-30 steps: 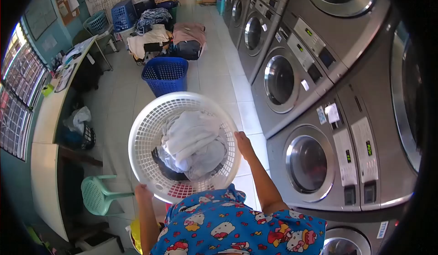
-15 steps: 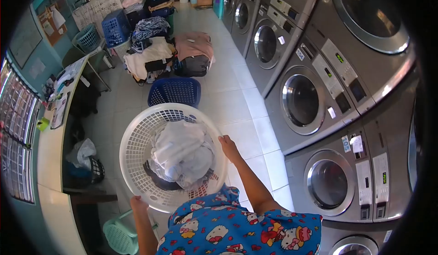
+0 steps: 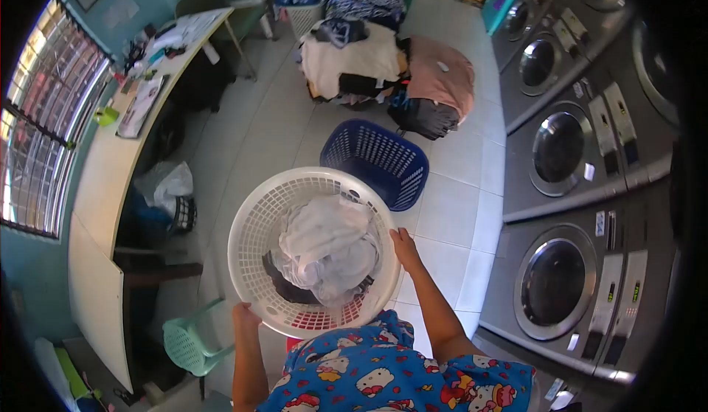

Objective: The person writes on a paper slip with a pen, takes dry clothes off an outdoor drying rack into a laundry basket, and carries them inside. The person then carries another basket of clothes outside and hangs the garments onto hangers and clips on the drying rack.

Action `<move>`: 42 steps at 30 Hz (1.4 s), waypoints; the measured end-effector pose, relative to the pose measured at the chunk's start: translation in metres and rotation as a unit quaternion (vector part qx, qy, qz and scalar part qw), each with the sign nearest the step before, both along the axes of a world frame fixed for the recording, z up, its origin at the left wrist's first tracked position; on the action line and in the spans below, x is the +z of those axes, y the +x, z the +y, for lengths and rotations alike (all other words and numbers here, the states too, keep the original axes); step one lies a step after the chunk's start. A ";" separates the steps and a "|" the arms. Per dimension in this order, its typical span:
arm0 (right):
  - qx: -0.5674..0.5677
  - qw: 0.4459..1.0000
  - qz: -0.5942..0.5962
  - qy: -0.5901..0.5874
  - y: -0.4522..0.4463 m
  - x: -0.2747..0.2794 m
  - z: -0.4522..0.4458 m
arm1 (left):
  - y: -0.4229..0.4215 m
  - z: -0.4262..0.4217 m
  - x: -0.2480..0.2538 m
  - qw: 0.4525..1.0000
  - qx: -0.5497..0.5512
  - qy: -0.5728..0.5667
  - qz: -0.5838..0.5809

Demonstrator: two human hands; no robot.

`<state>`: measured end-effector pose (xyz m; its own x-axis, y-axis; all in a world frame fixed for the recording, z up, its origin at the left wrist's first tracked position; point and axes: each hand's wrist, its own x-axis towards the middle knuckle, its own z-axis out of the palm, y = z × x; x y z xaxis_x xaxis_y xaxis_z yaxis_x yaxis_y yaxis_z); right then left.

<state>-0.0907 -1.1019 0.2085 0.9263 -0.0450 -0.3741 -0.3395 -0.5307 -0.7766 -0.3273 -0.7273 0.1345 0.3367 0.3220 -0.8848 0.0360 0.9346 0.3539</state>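
A round white laundry basket (image 3: 247,224) is held in front of my body, with white laundry (image 3: 328,242) and a dark cloth (image 3: 289,285) inside. My left hand (image 3: 246,316) is closed on the rim at the lower left. At the right side of the rim, my right hand (image 3: 404,248) grips it too. Just beyond stands a dark blue basket (image 3: 402,163) on the floor, partly covered by the white one.
Piled clothes (image 3: 354,54) and a pinkish bundle (image 3: 442,73) lie ahead on the floor. Grey front-loading machines (image 3: 557,283) line the right. A long desk (image 3: 110,183) runs along the left, with a green plastic chair (image 3: 188,345) near its end.
The view has turned, so the clothes piles and blue basket appear further right and nearer. The white basket stays in both hands. More of the blue basket's inside shows.
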 end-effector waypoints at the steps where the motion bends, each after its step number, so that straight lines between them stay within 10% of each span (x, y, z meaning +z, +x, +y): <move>1: 0.013 1.000 0.017 0.001 0.014 -0.007 0.006 | 0.000 0.005 -0.011 1.000 -0.009 -0.008 0.024; 12: 0.056 0.983 0.172 -0.006 0.124 -0.146 0.076 | 0.004 0.103 -0.230 0.872 -0.375 0.172 0.264; 18: 0.068 0.949 0.300 0.067 0.174 -0.242 0.094 | 0.133 0.083 -0.151 0.978 -0.010 0.025 0.208; 26: 0.056 0.951 0.301 0.043 0.164 -0.237 0.156 | 0.142 0.103 -0.218 0.947 -0.135 0.030 0.289; 29: 0.114 0.944 0.303 0.057 0.151 -0.229 0.167 | 0.132 0.098 -0.239 0.905 -0.218 0.207 0.301; 35: 0.181 0.952 0.152 0.193 0.125 -0.093 0.232 | 0.168 0.071 -0.086 0.921 -0.229 0.307 -0.072; 42: 0.231 0.886 -0.177 0.361 0.101 0.146 0.264 | 0.137 0.007 0.183 0.871 -0.118 0.436 -0.194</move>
